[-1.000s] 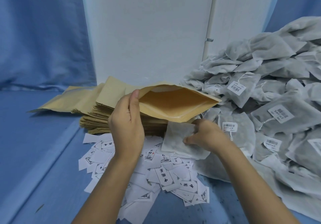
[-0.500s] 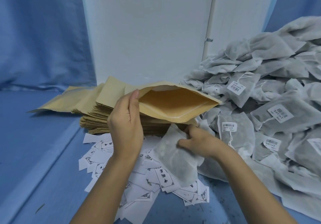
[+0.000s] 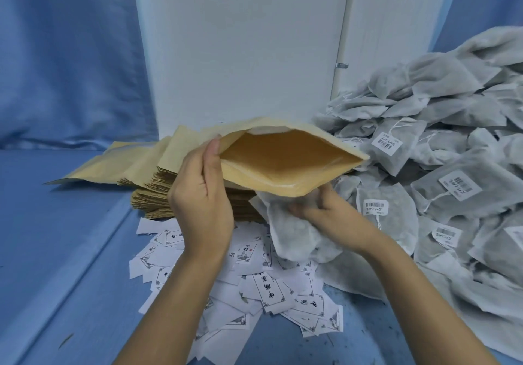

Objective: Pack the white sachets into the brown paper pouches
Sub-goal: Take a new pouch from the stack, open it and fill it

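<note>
My left hand grips the left edge of a brown paper pouch, whose mouth gapes wide toward me. Just below the pouch's lower lip, my right hand pinches a white sachet that hangs down from my fingers, its top corner close under the opening. The sachet is outside the pouch. A big heap of white sachets, several with barcode labels, fills the right side.
A stack of flat brown pouches lies behind my left hand, with more fanned out to the left. Several printed white paper slips litter the blue surface under my arms. A white panel stands behind.
My right hand has lifted the sachet from lying flat over the slips and turned it upright, bringing it up under the pouch's mouth. My left hand keeps the pouch where it was.
</note>
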`<state>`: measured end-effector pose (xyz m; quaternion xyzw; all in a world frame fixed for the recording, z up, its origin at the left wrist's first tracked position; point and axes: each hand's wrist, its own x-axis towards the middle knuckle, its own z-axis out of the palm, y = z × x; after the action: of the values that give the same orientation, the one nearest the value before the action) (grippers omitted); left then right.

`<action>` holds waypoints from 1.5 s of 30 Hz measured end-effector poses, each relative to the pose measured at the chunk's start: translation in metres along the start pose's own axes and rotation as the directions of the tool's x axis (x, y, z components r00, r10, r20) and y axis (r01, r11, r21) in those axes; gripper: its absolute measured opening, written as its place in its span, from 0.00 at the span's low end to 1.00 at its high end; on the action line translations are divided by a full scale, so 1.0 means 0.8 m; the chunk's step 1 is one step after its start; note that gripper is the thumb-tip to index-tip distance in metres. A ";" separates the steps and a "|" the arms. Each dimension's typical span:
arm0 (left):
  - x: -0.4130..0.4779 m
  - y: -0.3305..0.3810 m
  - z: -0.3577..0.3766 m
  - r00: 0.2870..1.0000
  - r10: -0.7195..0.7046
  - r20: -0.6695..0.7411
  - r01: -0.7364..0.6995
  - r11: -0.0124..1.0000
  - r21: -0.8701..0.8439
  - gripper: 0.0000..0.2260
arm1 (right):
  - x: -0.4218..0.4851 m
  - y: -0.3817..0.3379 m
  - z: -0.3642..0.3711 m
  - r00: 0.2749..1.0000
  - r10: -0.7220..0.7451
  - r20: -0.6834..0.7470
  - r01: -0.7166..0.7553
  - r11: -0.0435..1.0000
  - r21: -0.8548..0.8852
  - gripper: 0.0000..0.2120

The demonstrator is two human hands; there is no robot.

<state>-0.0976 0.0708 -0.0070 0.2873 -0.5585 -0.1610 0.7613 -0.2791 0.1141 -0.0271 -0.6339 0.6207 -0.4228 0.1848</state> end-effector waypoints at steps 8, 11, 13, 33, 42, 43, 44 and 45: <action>0.007 -0.008 -0.008 1.000 0.011 -0.012 -0.010 0.997 0.080 0.16 | -0.024 -0.028 -0.040 0.830 -0.039 0.556 -0.212 0.901 0.379 0.25; 0.004 -0.013 -0.007 0.997 0.055 0.056 -0.062 0.990 0.127 0.15 | -0.022 -0.045 -0.042 0.892 -0.127 0.433 -0.232 0.695 0.681 0.12; 0.003 -0.015 -0.005 0.990 0.106 0.098 -0.120 0.982 0.146 0.14 | -0.019 -0.049 -0.037 0.938 -0.037 0.343 -0.233 0.667 0.708 0.06; -0.015 -0.008 0.013 0.968 0.102 0.228 -0.138 0.979 0.148 0.13 | 0.055 -0.103 0.027 0.961 0.245 -0.130 -0.256 0.964 -0.071 0.15; -0.016 -0.006 0.013 0.974 0.076 0.213 -0.108 0.984 0.143 0.12 | 0.069 -0.085 0.032 0.997 0.074 0.015 -0.065 0.944 -0.324 0.16; -0.016 -0.006 0.012 0.973 0.077 0.217 -0.110 0.983 0.144 0.12 | 0.069 -0.082 0.032 0.998 0.048 0.027 -0.036 0.944 -0.327 0.16; -0.015 -0.006 0.012 0.972 0.079 0.220 -0.113 0.983 0.144 0.12 | 0.065 -0.078 0.032 1.000 0.010 0.014 -0.005 0.935 -0.354 0.16; -0.015 -0.006 0.013 0.972 0.080 0.221 -0.114 0.983 0.144 0.12 | 0.058 -0.073 0.031 0.998 -0.048 -0.032 0.032 0.924 -0.381 0.16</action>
<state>-0.1108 0.0710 -0.0172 0.2991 -0.6615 -0.1096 0.6789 -0.2295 0.0725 0.0174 -0.6615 0.6815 -0.3108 0.0372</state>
